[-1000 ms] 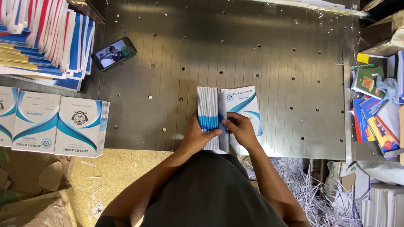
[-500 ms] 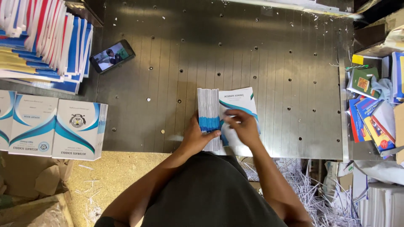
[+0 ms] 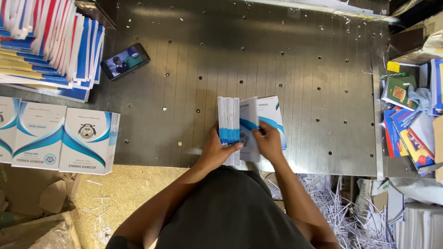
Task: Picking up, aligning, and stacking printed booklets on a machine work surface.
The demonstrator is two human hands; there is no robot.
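Two hands at frame centre | your left hand (image 3: 216, 150) grips the booklet stack (image 3: 229, 124) | your right hand (image 3: 269, 144) pinches one booklet (image 3: 249, 129) | metal table (image 3: 300, 83).

Since a second ago I see the top booklet (image 3: 249, 127) lifted off the flat pile (image 3: 272, 117); it now stands half-turned between that pile and the upright stack (image 3: 228, 122). My right hand (image 3: 267, 143) has slid left onto its lower edge, and my left hand's (image 3: 217, 150) fingers (image 3: 233, 146) now curl over the stack's blue ends.
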